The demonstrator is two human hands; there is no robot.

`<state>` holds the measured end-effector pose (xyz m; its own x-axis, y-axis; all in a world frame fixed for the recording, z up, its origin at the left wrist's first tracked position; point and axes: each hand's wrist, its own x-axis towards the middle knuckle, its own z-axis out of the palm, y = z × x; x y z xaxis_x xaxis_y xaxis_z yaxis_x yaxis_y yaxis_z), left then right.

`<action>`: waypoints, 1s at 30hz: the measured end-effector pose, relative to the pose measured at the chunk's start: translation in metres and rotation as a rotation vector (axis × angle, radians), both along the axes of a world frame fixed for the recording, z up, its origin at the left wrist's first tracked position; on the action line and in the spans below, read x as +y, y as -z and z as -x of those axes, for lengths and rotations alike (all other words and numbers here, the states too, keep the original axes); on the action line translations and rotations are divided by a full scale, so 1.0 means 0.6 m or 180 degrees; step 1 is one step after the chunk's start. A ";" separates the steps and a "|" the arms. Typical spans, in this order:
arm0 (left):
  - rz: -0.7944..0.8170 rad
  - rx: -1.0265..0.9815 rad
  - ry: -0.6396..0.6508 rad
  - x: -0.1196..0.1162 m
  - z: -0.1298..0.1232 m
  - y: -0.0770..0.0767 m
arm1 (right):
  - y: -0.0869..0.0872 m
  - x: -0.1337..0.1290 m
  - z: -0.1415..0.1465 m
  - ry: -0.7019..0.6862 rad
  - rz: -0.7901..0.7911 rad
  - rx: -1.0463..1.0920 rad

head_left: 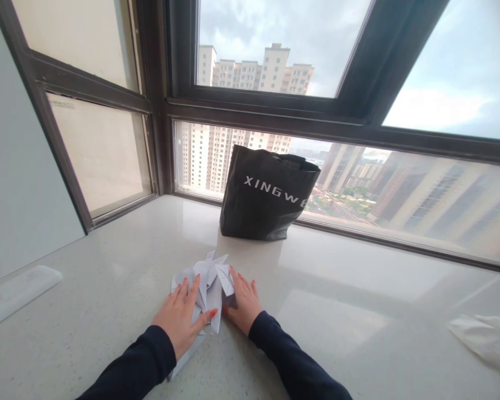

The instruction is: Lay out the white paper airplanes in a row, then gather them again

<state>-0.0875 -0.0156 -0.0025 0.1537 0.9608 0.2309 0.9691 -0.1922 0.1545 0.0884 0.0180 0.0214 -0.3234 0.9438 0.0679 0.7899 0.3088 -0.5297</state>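
Observation:
A loose heap of folded white paper pieces (210, 283) lies on the pale countertop in front of me. My left hand (179, 316) rests on the heap's left side, fingers spread and thumb stretched across a paper strip. At the right side, my right hand (244, 303) curls around the edge of the heap, with some paper between its thumb and fingers. Part of the heap is hidden beneath both hands. Another white paper edge (187, 355) sticks out under my left wrist.
A black bag (266, 194) with white lettering stands upright behind the paper, against the window. A long whitish object (20, 294) lies at the left. Crumpled white material (489, 339) lies at the right edge. Dark window frames (275, 114) border the speckled countertop (341, 289).

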 end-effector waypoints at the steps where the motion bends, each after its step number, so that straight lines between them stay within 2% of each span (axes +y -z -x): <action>1: -0.0039 0.0035 -0.0083 -0.005 -0.002 -0.007 | 0.001 0.001 -0.002 -0.0027 -0.0016 0.0041; 3: -0.0200 0.0094 -0.0227 -0.017 -0.005 -0.021 | 0.002 0.002 -0.013 -0.0121 -0.0082 0.0165; 6: -0.0360 0.0104 -0.0197 -0.036 -0.011 -0.027 | 0.001 0.000 -0.032 -0.0200 -0.0269 0.0311; 11: -0.0099 0.0036 -0.0030 -0.046 -0.021 -0.007 | -0.004 -0.004 -0.039 -0.0065 -0.0350 0.0215; 14: -0.0036 -0.0036 -0.0015 -0.042 -0.023 0.000 | -0.010 -0.003 -0.030 -0.0035 -0.0360 0.0401; 19: -0.0113 -0.0275 0.0135 -0.034 -0.013 0.010 | -0.028 0.004 -0.006 0.0104 -0.0413 0.0695; 23: -0.0321 -0.0330 0.0312 -0.026 -0.001 0.021 | -0.039 0.008 0.010 -0.0047 -0.0507 0.0697; 25: -0.0540 -0.0283 0.0319 -0.026 0.004 0.016 | -0.038 0.010 0.007 -0.0189 -0.0534 0.0724; 28: -0.0869 -0.0019 0.0285 -0.037 0.002 -0.004 | -0.026 0.012 -0.013 -0.0217 -0.0390 0.0951; 30: -0.1006 0.0241 0.0551 -0.052 -0.006 -0.018 | -0.010 0.010 -0.030 -0.0029 -0.0132 0.1216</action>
